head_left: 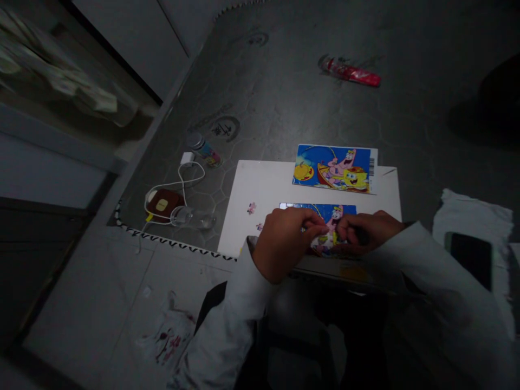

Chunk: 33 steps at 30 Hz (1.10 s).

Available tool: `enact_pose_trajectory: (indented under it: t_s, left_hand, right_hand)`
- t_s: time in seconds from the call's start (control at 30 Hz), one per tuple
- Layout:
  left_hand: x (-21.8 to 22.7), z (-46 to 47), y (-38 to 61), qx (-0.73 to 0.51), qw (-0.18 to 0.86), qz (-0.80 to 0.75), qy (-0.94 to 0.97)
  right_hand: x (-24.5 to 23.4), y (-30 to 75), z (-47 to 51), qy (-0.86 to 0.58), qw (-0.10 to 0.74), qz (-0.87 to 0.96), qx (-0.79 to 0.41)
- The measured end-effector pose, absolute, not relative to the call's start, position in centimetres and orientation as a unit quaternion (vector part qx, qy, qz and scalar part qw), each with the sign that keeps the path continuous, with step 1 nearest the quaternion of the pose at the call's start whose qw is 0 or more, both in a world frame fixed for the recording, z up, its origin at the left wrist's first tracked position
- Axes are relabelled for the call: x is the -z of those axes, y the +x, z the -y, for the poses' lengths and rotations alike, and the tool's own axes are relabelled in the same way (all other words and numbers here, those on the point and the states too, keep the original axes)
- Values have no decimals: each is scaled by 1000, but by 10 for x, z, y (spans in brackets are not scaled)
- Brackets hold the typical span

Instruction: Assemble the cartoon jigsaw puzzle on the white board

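Observation:
On a white board (264, 181) lies a jigsaw puzzle (349, 209) with a blue cartoon picture, partly hidden under my hands. My left hand (286, 235) bends over its left and middle part, thumb and index finger pinched together near a pale spot. Close by on the right, my right hand (368, 230) has its fingers curled over the puzzle's right side. What either hand pinches, if anything, is hidden or too small to name. A matching cartoon picture card (333, 169) with a barcode lies just beyond. Small loose pink jigsaw pieces (251, 208) rest left of my left hand.
Left on the grey tablecloth (260, 108) are a brown pouch-like object (163, 205), a white charger (187, 158) with cable, a clear cup (182, 216) and a small bottle (205, 150). A red package (353, 73) lies far back. At right, a dark phone (470, 257) rests on white cloth (473, 214).

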<state>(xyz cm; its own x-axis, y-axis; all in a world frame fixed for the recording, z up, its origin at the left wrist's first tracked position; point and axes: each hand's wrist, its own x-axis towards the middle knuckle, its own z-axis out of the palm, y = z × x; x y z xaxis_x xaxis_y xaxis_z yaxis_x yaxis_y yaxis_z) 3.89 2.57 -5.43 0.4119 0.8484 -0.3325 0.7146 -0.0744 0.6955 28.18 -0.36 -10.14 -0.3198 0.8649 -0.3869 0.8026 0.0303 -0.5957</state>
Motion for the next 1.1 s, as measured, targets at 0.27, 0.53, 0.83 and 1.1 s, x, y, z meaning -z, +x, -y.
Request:
enact_pose_trajectory:
  t_s: [0.27,0.53,0.83,1.1]
  left_hand:
    - [64,-24,48,-41,404,-500,765]
    - [64,-23,52,-22,363,-483,797]
    - [67,-19,56,-7,318,-490,811]
    - [64,-17,57,24,281,-463,840]
  right_hand:
    - [102,280,4,-574,40,734,-361]
    - [98,280,4,-571,56,725,-381]
    - [97,282,2,-575,49,715,-394]
    - [99,282,3,-567,56,727,-384]
